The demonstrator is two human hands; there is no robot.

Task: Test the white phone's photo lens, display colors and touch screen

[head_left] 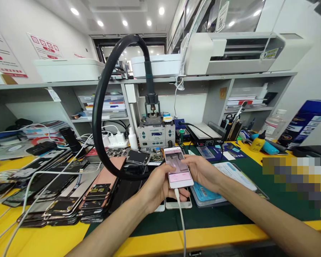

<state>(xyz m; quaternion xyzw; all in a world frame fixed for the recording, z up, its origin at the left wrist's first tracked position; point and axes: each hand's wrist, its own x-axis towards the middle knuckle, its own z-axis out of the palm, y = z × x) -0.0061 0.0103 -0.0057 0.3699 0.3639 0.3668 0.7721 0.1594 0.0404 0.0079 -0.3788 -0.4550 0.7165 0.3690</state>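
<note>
A white smartphone (179, 177) with its screen lit faces me, tilted up above the bench. Wrapped around its left side and underside is my left hand (158, 185), its thumb over the screen. My right hand (203, 172) grips the phone's right edge, with some fingers hidden behind it. From the phone's bottom port a white charging cable (182, 217) runs down past the table edge. Another phone (186, 205) lies flat on the green mat (160, 225) under my left fingers. Just right of it lies a blue-and-white packet (204, 194), below my right hand.
Stacks of phone parts (61, 210) cover the left side. A thick black hose (96, 117) arches up from a grey bench station (156, 137). At the right stand a yellow bottle (257, 143) and a blue spray can (305, 123). A grey shelf (222, 76) runs behind.
</note>
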